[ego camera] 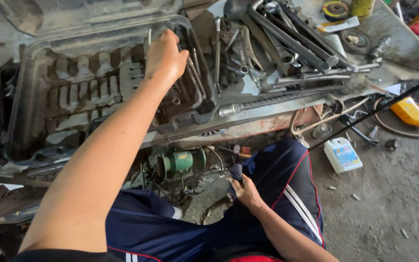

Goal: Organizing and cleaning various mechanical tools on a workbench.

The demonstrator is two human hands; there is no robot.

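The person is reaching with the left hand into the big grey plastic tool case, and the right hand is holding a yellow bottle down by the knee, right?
Not quite. In the head view, the right hand grips a dark blue cloth by the knee; the yellow bottle lies untouched on the floor. The left hand does reach into the big grey plastic tool case.

Soft, even daylight falls on my workbench (394, 48), brightest at the upper right, where its pale top glares a little. Under the bench it is dim. My left arm (103, 160) looms large and slightly soft. Straight edges bend toward the corners.
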